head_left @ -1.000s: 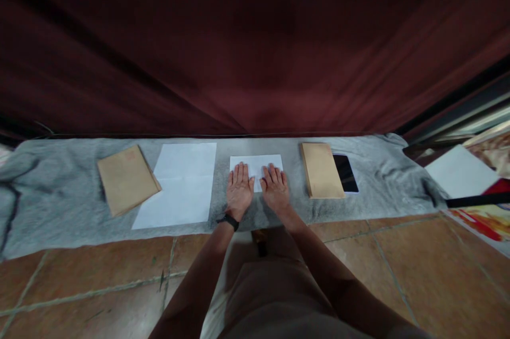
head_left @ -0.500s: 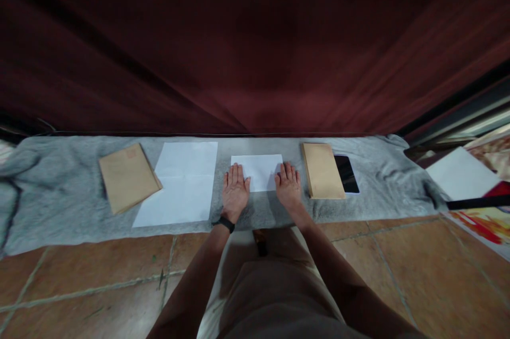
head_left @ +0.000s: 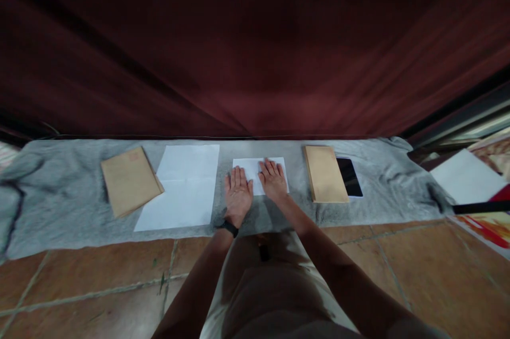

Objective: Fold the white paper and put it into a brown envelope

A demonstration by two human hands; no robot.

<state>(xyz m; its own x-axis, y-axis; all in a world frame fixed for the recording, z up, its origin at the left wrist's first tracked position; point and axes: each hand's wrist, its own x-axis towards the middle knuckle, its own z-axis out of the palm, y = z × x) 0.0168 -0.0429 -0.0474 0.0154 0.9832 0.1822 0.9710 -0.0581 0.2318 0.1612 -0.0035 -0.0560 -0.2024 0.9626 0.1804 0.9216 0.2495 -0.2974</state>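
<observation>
Right hand point(head_left: 274, 182) has shifted left, inward over the paper point(head_left: 252, 169)

Half a second ago that hand lay across the paper's right edge; now it sits well onto the right half, leaving the near right corner uncovered. Left hand point(head_left: 238, 195) has hardly moved and lies at the left edge.

Both hands are open and palm down, with 0 things gripped. The left is flat, its fingers straight and close together, pointing far. It covers the paper's near left corner, its thumb over the white and its outer side over the gray cloth point(head_left: 83, 185). The right has its fingers slightly apart, angled toward the far left. A strip of paper shows between the 2 hands, and its far edge shows beyond them. A dark band point(head_left: 230, 228) circles the left wrist.

The paper lies flat on the cloth, mid-scene. To its left, well apart from it, is a larger white sheet point(head_left: 179, 195) with a crease across its middle; the right corner of a tan envelope point(head_left: 129, 182) overlaps the sheet's left edge. To the paper's right is a tan packet point(head_left: 325, 174), and just beside that a dark tablet point(head_left: 349, 177). Whether the packet covers part of the tablet, I cannot tell. Brown tiles point(head_left: 103, 275) show on the near side, a dark red curtain point(head_left: 255, 62) on the far side.
</observation>
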